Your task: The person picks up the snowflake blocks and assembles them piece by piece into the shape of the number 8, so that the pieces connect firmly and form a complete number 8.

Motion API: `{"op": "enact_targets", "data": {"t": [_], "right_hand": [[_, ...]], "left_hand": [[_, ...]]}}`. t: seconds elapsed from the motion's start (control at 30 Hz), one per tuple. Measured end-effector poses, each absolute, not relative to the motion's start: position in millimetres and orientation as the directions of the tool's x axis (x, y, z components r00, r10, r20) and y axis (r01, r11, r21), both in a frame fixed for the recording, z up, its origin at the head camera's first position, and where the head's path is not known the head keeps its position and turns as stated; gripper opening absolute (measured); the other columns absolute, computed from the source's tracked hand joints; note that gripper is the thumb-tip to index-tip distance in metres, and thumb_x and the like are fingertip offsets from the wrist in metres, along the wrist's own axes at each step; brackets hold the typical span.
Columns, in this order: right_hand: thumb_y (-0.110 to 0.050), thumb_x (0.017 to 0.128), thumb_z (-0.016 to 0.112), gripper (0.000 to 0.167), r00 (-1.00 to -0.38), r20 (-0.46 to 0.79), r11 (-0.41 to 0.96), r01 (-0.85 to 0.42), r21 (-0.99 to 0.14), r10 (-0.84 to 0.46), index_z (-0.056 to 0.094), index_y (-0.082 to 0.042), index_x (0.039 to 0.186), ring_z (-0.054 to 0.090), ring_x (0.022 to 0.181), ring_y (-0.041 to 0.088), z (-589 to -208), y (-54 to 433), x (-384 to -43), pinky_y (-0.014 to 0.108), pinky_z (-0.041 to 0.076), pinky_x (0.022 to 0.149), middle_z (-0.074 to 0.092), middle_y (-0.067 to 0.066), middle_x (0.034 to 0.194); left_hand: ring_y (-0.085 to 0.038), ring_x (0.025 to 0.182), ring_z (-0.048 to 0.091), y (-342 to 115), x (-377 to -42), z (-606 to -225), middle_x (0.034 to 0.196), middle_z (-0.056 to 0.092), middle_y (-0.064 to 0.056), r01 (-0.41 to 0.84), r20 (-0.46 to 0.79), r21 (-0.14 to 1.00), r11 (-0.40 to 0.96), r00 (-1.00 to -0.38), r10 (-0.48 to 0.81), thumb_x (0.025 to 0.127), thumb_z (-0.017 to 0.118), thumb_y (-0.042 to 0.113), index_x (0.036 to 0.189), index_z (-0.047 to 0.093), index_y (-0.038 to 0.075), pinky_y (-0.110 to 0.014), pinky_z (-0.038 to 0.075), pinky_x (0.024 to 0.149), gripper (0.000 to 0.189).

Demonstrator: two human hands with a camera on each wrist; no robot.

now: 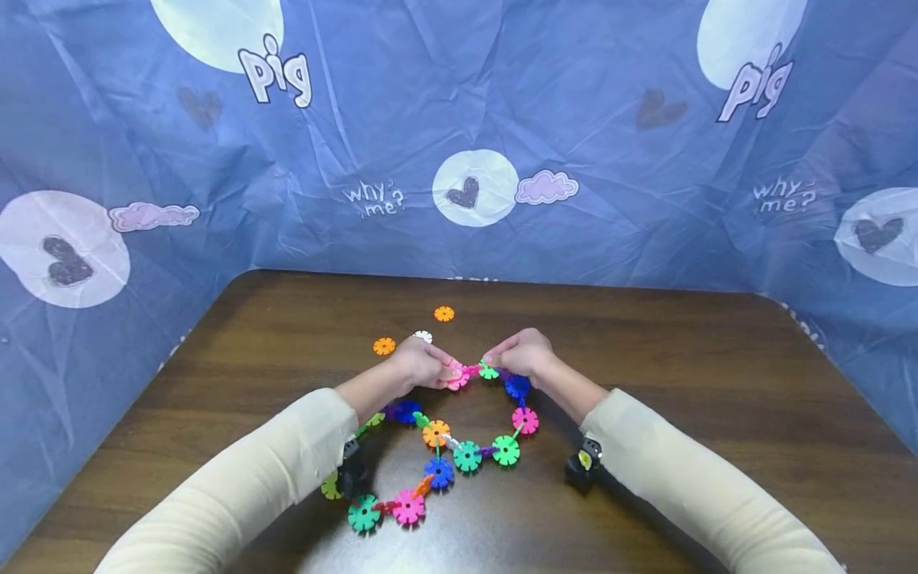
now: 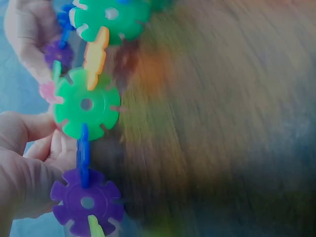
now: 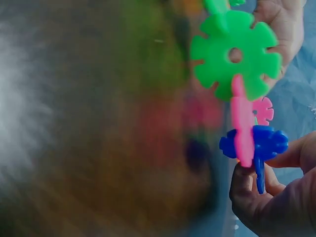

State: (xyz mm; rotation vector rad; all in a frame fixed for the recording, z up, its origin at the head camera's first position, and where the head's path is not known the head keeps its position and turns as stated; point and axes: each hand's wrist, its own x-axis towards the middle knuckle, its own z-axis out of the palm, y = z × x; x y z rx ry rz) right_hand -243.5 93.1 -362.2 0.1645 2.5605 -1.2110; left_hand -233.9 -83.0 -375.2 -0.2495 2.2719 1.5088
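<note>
My left hand (image 1: 423,364) pinches a pink notched snowflake disc (image 1: 459,378) above the table. To its right, my right hand (image 1: 528,353) holds a green notched disc (image 1: 489,371) between thumb and fingertips. A pink piece (image 1: 472,370) spans the gap between both hands. These belong to a chain of interlocked discs that loops down past a blue disc (image 1: 516,387) and a pink disc (image 1: 525,420). In the right wrist view, a blue disc (image 3: 271,142) overlaps the right fingertips. Green (image 2: 86,104) and purple (image 2: 87,201) discs pass before the left hand in the left wrist view.
A second loop, with a teal disc (image 1: 364,513) and a pink disc (image 1: 409,507), lies nearer, partly behind the left sleeve (image 1: 251,462). Loose orange discs (image 1: 384,346) and a white disc (image 1: 423,336) lie beyond the left hand. A patterned blue cloth (image 1: 610,215) borders the brown table (image 1: 681,351).
</note>
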Motion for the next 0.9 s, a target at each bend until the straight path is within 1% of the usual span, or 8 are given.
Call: {"op": "enact_targets", "data": {"t": [0.2,0.27,0.37,0.47,0.53,0.6,0.73,0.9], "right_hand": [[-0.02,0.084,0.074,0.017,-0.947,-0.321,0.604,0.24,-0.76,-0.028,0.077,-0.005,0.093,0.061,0.087,0.014,-367.1,93.7,-244.0,0.02,0.046,0.069,0.074,0.01,0.102],[-0.019,0.085,0.073,0.02,-0.946,-0.32,0.578,0.237,-0.781,-0.045,0.075,-0.004,0.097,0.059,0.079,0.011,-364.6,96.5,-245.0,0.019,0.045,0.064,0.073,0.005,0.09],[-0.016,0.087,0.069,0.025,-0.933,-0.347,0.517,0.25,-0.819,-0.099,0.072,0.0,0.106,0.051,0.063,0.005,-357.8,102.0,-248.1,0.016,0.042,0.055,0.065,-0.004,0.07],[-0.014,0.09,0.066,0.03,-0.91,-0.383,0.465,0.275,-0.841,-0.155,0.067,0.004,0.114,0.049,0.059,0.004,-349.3,107.7,-251.6,0.015,0.048,0.057,0.058,-0.007,0.068],[-0.016,0.092,0.064,0.034,-0.902,-0.386,0.469,0.26,-0.844,-0.194,0.064,0.007,0.118,0.056,0.066,0.004,-344.4,111.5,-253.4,0.02,0.057,0.069,0.062,-0.005,0.077],[-0.018,0.093,0.064,0.036,-0.897,-0.384,0.495,0.238,-0.835,-0.217,0.063,0.008,0.118,0.059,0.071,0.006,-341.3,115.1,-255.1,0.027,0.059,0.079,0.063,-0.002,0.082],[-0.024,0.093,0.064,0.039,-0.898,-0.368,0.569,0.176,-0.803,-0.241,0.064,0.007,0.115,0.065,0.078,0.012,-339.2,120.2,-258.0,0.037,0.057,0.092,0.068,0.006,0.092],[-0.029,0.093,0.064,0.039,-0.9,-0.338,0.61,0.107,-0.785,-0.277,0.066,0.002,0.116,0.066,0.103,0.026,-339.5,117.2,-261.2,0.042,0.052,0.1,0.067,0.016,0.117]], "left_hand": [[-0.009,0.058,0.06,-84.6,-236.2,-369.6,0.075,0.066,-0.006,-0.372,-0.438,0.828,0.419,-0.896,0.072,0.083,0.069,-0.004,0.102,0.07,-0.007,-0.019,0.057,0.06,0.019],[-0.009,0.058,0.062,-85.7,-237.9,-364.5,0.074,0.068,-0.006,-0.377,-0.439,0.845,0.38,-0.894,0.089,0.083,0.07,-0.003,0.103,0.07,-0.007,-0.022,0.059,0.064,0.02],[-0.01,0.06,0.066,-87.1,-241.1,-353.5,0.074,0.072,-0.007,-0.374,-0.429,0.87,0.321,-0.896,0.117,0.083,0.07,-0.003,0.104,0.07,-0.007,-0.029,0.06,0.076,0.022],[-0.011,0.063,0.069,-87.0,-244.0,-341.5,0.076,0.072,-0.008,-0.367,-0.418,0.886,0.284,-0.897,0.142,0.083,0.069,-0.004,0.106,0.069,-0.008,-0.036,0.056,0.085,0.023],[-0.011,0.063,0.068,-86.6,-245.6,-335.8,0.075,0.07,-0.007,-0.364,-0.413,0.891,0.271,-0.898,0.151,0.084,0.067,-0.006,0.108,0.068,-0.008,-0.038,0.055,0.088,0.024],[-0.01,0.062,0.067,-86.1,-246.7,-333.0,0.073,0.068,-0.006,-0.357,-0.408,0.893,0.272,-0.898,0.161,0.085,0.065,-0.008,0.11,0.066,-0.009,-0.038,0.055,0.089,0.025],[-0.009,0.061,0.066,-84.8,-247.7,-333.3,0.07,0.067,-0.003,-0.338,-0.402,0.893,0.296,-0.896,0.19,0.086,0.063,-0.008,0.113,0.065,-0.009,-0.04,0.054,0.09,0.027],[-0.009,0.061,0.066,-82.1,-248.3,-335.4,0.075,0.071,-0.005,-0.332,-0.4,0.89,0.311,-0.898,0.186,0.087,0.065,-0.003,0.11,0.067,-0.006,-0.039,0.055,0.09,0.024]]}}
